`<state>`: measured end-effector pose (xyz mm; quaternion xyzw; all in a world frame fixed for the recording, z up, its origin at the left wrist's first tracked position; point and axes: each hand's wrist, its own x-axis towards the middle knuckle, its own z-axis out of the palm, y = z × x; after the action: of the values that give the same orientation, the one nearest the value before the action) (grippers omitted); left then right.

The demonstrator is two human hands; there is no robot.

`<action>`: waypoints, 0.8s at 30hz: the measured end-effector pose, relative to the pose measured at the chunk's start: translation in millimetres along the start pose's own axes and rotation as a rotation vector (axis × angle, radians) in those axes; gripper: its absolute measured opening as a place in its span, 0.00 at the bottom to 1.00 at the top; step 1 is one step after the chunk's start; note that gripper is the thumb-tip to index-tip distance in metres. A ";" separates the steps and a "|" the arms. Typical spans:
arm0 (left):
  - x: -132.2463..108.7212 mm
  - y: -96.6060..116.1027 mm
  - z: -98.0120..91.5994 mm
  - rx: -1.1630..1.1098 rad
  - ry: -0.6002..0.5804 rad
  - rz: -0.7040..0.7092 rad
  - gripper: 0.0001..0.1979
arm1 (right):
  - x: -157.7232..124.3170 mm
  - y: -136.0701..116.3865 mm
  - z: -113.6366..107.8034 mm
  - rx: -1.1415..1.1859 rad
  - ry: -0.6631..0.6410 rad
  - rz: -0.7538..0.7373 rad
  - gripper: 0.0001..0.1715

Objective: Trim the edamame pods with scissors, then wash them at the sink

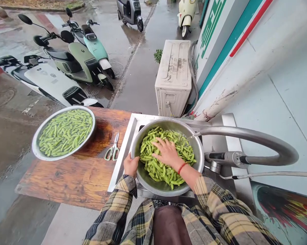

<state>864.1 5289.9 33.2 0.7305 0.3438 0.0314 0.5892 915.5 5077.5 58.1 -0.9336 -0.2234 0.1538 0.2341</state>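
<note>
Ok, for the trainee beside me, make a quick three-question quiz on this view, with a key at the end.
1. Which tool lies on the wooden table?
2. True or false: the left hand is holding the faucet.
3. Fill in: the right hand is spread on the green ____.

Key:
1. The scissors.
2. False; it holds the rim of the right-hand basin.
3. Pods.
</note>
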 end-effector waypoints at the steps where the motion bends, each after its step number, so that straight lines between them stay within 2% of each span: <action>1: -0.8 0.2 0.0 0.005 0.001 0.005 0.20 | 14.1 6.2 -2.7 0.008 -0.005 0.043 0.38; 4: -4.0 2.0 0.0 0.012 0.000 0.026 0.19 | 35.8 40.7 -17.8 -0.022 -0.015 0.191 0.37; 7: -5.1 3.2 0.1 0.005 0.000 0.030 0.18 | 13.3 62.2 -28.0 -0.082 -0.035 0.256 0.32; 9: -3.7 2.0 0.0 -0.015 0.005 0.014 0.18 | -14.1 54.2 -23.3 -0.086 -0.044 0.242 0.31; 12: 0.3 -3.3 -0.4 -0.025 0.012 0.000 0.18 | -35.7 18.3 -1.6 -0.058 -0.015 0.107 0.35; 14: 2.6 -7.8 -0.7 -0.015 0.002 0.002 0.19 | -23.6 -3.5 11.2 -0.064 0.007 0.017 0.32; 16: 3.6 -11.0 -0.9 -0.015 -0.018 -0.003 0.19 | 4.8 -11.0 15.0 -0.073 0.005 0.028 0.28; 18: 3.1 -11.9 -0.8 -0.021 -0.031 -0.004 0.20 | 33.8 -2.0 9.7 -0.096 -0.002 0.084 0.27; 20: 1.4 -10.3 -0.7 -0.010 -0.031 0.008 0.20 | 47.0 16.8 -0.7 -0.134 -0.013 0.130 0.26; 22: -0.2 -7.7 -0.6 0.012 -0.028 0.020 0.20 | 36.7 35.1 -10.9 -0.181 -0.028 0.165 0.26; 24: -0.7 -5.8 -0.7 0.013 -0.036 0.022 0.20 | 8.4 44.0 -15.1 -0.214 -0.037 0.187 0.27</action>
<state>860.6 5290.5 28.6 0.7384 0.3251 0.0226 0.5903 943.8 5041.3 47.0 -0.9670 -0.1548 0.1675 0.1135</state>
